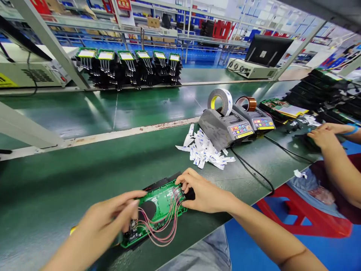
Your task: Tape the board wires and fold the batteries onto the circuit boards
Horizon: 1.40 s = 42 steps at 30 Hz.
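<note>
Two hands meet over a green circuit board (163, 205) lying near on the green workbench (84, 169). The right hand (203, 194) grips its right end, fingertips on the far edge and thumb toward the near edge. The left hand (104, 222) is blurred, fingers bent over the left end; whether they pinch anything, I cannot tell. Pink wires (164, 240) loop past the near edge. Good handling, I judge, means steadying the board by its rim, keeping the loops slack and untrapped, and pressing nothing against the small parts. Farther right, white strips (203, 150) lie beside a tape dispenser (220, 130).
</note>
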Available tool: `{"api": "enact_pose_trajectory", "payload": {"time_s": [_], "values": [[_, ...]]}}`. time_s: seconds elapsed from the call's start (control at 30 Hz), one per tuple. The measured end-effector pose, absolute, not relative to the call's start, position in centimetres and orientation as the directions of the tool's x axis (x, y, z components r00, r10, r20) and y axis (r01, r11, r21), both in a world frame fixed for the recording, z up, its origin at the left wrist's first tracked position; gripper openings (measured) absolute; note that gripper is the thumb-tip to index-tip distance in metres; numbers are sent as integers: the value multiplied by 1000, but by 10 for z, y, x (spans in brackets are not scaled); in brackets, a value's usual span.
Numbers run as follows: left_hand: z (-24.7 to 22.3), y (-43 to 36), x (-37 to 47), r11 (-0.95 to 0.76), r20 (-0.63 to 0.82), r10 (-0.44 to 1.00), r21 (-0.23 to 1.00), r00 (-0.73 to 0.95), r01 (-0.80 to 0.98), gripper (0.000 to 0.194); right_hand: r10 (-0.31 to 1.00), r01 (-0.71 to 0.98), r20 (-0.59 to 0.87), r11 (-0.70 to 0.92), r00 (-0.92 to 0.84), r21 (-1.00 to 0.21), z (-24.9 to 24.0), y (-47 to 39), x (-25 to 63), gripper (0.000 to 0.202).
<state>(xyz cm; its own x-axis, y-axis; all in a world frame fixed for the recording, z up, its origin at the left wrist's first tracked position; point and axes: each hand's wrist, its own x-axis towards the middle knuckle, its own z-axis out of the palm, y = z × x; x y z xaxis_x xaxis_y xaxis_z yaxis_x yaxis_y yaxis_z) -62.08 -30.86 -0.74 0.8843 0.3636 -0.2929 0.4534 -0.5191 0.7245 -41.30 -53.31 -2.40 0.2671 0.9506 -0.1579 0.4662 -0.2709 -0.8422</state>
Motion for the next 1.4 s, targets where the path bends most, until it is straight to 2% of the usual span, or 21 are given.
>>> {"api": "enact_pose_trajectory", "payload": {"time_s": [0.07,0.13,0.27,0.37,0.53,0.63,0.7,0.77,0.87,1.0,1.1,1.17,1.3,1.4], "values": [[-3,-334,-579,-521,-460,167,710,872,475,58,949,461,-144,-264,279,-848,-25,-533,-413,52],[-2,-353,-547,-539,-519,94,691,850,482,53,950,452,-126,-250,287,-856,-27,-534,-414,49],[-6,-368,-520,-590,-567,80,636,820,497,36,956,470,-94,-221,279,-855,-27,-536,-413,40],[-6,-369,-516,-606,-594,76,610,801,510,21,961,550,-93,-226,260,-804,-24,-536,-413,30],[9,-354,-514,-569,-685,32,587,728,577,14,982,779,-112,-190,154,-597,-16,-530,-415,13],[22,-333,-519,-524,-714,-25,606,700,599,14,993,909,-121,-65,16,-412,-12,-526,-420,9],[26,-319,-526,-469,-704,-45,641,708,607,21,989,952,-120,48,-88,-302,-10,-523,-423,13],[24,-311,-533,-394,-669,-29,690,742,607,30,980,956,-105,139,-171,-258,-9,-521,-423,17],[11,-313,-546,-272,-585,57,771,809,577,45,977,932,-82,163,-199,-325,-13,-521,-420,18],[-8,-335,-560,-130,-494,171,847,853,516,55,997,820,-70,-66,32,-569,-22,-525,-416,11],[-12,-344,-569,54,-571,118,821,812,569,49,985,662,-36,-141,170,-736,-28,-528,-419,11],[-9,-344,-577,87,-603,87,797,793,597,46,970,580,-15,-157,242,-799,-32,-528,-423,12],[-6,-341,-603,-227,-459,218,835,861,502,40,951,543,32,-147,306,-827,-38,-529,-426,10],[-17,-340,-629,-458,-292,310,788,905,411,41,969,608,83,-78,231,-790,-43,-530,-422,11]]}}
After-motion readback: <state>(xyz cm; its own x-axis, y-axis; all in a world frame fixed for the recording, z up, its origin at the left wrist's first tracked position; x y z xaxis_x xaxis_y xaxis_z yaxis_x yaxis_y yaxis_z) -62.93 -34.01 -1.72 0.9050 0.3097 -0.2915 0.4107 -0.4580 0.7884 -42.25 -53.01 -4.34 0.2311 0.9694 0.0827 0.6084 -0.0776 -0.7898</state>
